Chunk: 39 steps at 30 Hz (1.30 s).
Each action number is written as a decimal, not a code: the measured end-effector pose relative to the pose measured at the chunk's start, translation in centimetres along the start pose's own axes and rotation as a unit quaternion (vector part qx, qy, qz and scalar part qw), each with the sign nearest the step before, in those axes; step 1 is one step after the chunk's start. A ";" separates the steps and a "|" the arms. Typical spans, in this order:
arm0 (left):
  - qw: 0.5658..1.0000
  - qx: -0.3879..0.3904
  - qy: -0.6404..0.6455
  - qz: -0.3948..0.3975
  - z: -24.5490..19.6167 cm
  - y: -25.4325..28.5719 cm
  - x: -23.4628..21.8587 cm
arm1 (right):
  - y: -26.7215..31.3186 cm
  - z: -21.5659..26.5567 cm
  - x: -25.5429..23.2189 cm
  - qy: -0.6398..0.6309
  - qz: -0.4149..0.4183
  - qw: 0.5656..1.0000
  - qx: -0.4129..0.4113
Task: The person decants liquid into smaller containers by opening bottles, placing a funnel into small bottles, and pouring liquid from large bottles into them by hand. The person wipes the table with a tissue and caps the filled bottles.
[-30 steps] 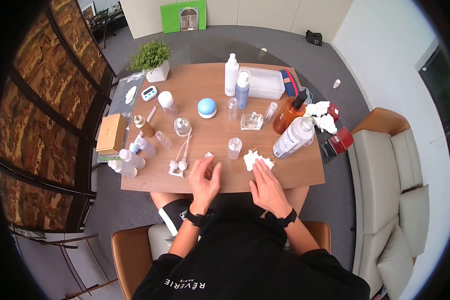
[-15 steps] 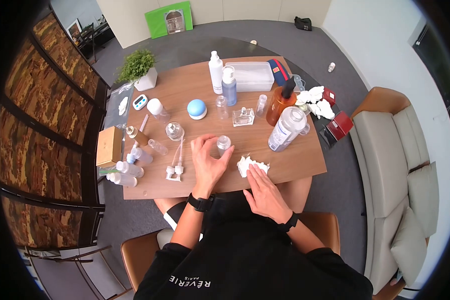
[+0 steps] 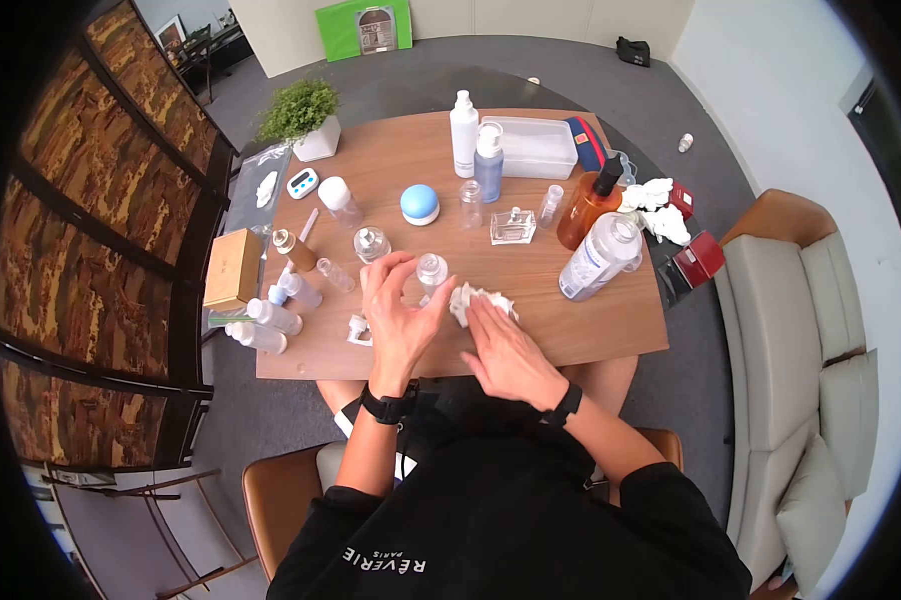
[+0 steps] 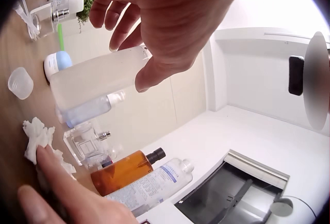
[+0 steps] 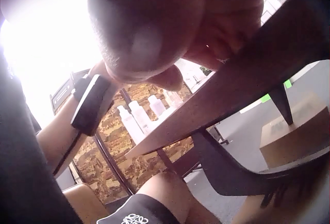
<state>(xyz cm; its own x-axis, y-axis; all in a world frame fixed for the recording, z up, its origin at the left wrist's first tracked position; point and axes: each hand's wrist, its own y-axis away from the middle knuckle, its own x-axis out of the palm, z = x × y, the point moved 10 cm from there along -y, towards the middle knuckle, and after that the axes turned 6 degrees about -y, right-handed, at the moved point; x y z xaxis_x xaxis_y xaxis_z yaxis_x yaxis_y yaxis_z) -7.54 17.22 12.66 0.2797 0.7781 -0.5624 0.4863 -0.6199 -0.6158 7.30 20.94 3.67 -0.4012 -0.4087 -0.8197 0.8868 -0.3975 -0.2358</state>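
My left hand [image 3: 403, 325] holds a small frosted clear bottle [image 3: 432, 269] near its top, thumb on one side and fingers on the other. In the left wrist view that bottle [image 4: 95, 77] stands roughly upright, and a small clear cap [image 4: 20, 83] sits on the table beside it. My right hand [image 3: 511, 360] lies with straight fingers on a crumpled white tissue [image 3: 468, 302], pressing it onto the tabletop. A glass perfume bottle [image 3: 371, 243] stands just beyond my left fingers. White pump heads [image 3: 359, 330] lie left of that hand, partly hidden.
A square perfume bottle [image 3: 513, 228], an amber pump bottle [image 3: 588, 212] and a large labelled bottle [image 3: 599, 260] stand to the right. Several small bottles [image 3: 274, 316] line the left edge by a cardboard box [image 3: 233, 270]. A blue-topped round jar [image 3: 420, 204] stands mid-table.
My left hand has come around the small frosted bottle and moved it left. My right hand has slid left across the table with the tissue under its fingers.
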 end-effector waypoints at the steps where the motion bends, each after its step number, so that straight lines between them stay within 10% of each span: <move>1: 1.000 0.000 0.001 -0.004 0.0 0.0 -0.2 | -0.7 -0.5 0.1 0.015 -0.005 1.000 -0.003; 30: 0.994 -0.017 -0.027 0.100 1.3 -1.5 5.7 | 7.1 -2.8 -4.6 0.013 -0.063 0.991 0.114; 39: 0.995 -0.013 -0.026 0.094 2.1 -1.0 7.6 | 8.3 -4.8 -8.8 -0.169 -0.229 0.955 0.083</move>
<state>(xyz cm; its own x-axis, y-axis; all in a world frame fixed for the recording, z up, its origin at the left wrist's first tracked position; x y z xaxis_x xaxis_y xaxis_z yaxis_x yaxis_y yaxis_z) -7.68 23.59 7.84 0.3256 0.6424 -0.6938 0.4512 -0.7504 -0.4830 19.26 25.19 6.46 -0.8144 -0.3911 -0.4288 0.5631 -0.7113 -0.4207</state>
